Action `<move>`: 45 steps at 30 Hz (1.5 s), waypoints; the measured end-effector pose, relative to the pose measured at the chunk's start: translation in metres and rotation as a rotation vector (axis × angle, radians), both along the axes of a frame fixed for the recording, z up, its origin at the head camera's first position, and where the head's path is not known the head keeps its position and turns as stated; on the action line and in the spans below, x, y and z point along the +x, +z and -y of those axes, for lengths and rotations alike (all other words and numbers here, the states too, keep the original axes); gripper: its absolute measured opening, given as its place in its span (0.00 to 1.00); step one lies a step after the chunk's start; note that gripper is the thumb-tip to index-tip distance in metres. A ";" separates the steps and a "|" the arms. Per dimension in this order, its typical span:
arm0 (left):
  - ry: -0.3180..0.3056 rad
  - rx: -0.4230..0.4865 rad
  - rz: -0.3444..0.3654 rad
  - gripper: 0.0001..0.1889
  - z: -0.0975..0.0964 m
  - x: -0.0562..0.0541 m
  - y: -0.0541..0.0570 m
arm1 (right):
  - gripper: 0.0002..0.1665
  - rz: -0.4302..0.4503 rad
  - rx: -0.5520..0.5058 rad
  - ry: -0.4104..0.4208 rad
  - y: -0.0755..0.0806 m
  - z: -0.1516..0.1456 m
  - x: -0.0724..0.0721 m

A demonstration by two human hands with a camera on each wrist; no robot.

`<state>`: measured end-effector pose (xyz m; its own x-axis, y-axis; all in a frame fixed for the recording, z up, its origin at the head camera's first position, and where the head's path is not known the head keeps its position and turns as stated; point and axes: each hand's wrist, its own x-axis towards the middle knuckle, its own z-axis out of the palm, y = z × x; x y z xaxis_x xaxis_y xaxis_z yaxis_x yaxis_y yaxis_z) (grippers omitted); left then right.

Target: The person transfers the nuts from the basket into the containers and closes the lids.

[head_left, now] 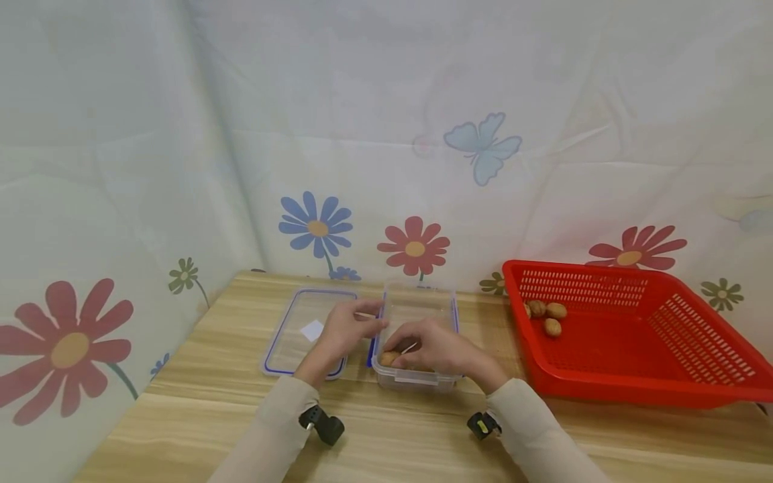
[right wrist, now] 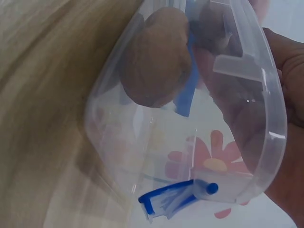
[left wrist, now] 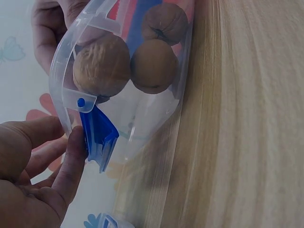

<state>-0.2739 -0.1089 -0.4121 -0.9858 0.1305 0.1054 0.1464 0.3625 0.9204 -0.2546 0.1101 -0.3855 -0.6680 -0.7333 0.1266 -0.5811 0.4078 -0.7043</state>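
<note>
A clear plastic food container (head_left: 417, 379) with blue clip latches stands uncovered on the table, several walnuts (left wrist: 154, 66) lying at its near end. My left hand (head_left: 350, 329) is at the container's left rim, its fairly straight fingertips touching the rim beside a blue latch (left wrist: 99, 135). Inside the container, my right hand (head_left: 431, 345) reaches down with bent fingers and pinches a walnut (head_left: 389, 358). Through the wall, the right wrist view shows another walnut (right wrist: 154, 61) low in the container and the right hand's fingers (right wrist: 237, 109) behind the plastic.
A clear lid (head_left: 280, 339) with a blue seal and a white label (head_left: 313, 330) lies left of the container. On the right stands a red plastic basket (head_left: 604, 382), with several walnuts (head_left: 552, 327) in its left corner. A flowered curtain (head_left: 386, 168) hangs behind the wooden table (head_left: 181, 416).
</note>
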 end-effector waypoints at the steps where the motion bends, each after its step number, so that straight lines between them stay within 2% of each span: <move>1: 0.002 -0.002 0.002 0.21 0.000 0.000 0.000 | 0.14 0.007 -0.003 0.004 -0.001 0.000 0.000; 8: -0.002 -0.017 -0.004 0.21 0.001 0.001 0.001 | 0.13 0.023 -0.003 0.022 -0.005 0.001 -0.003; 20: -0.008 -0.008 0.006 0.22 0.001 0.001 0.001 | 0.12 -0.016 0.020 0.019 -0.008 0.003 -0.003; 26: -0.003 -0.015 0.001 0.21 0.001 0.001 0.001 | 0.13 0.006 0.035 0.002 -0.008 0.002 -0.003; 37: -0.018 -0.002 -0.012 0.22 0.003 0.001 -0.001 | 0.16 0.052 0.042 -0.067 0.002 -0.007 0.000; 45: -0.012 -0.003 0.011 0.23 0.003 -0.001 -0.003 | 0.16 0.023 -0.010 -0.088 0.014 -0.018 0.000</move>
<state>-0.2748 -0.1116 -0.4155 -0.9853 0.1422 0.0943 0.1406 0.3633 0.9210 -0.2546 0.1285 -0.3715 -0.7324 -0.6707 0.1173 -0.5271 0.4495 -0.7212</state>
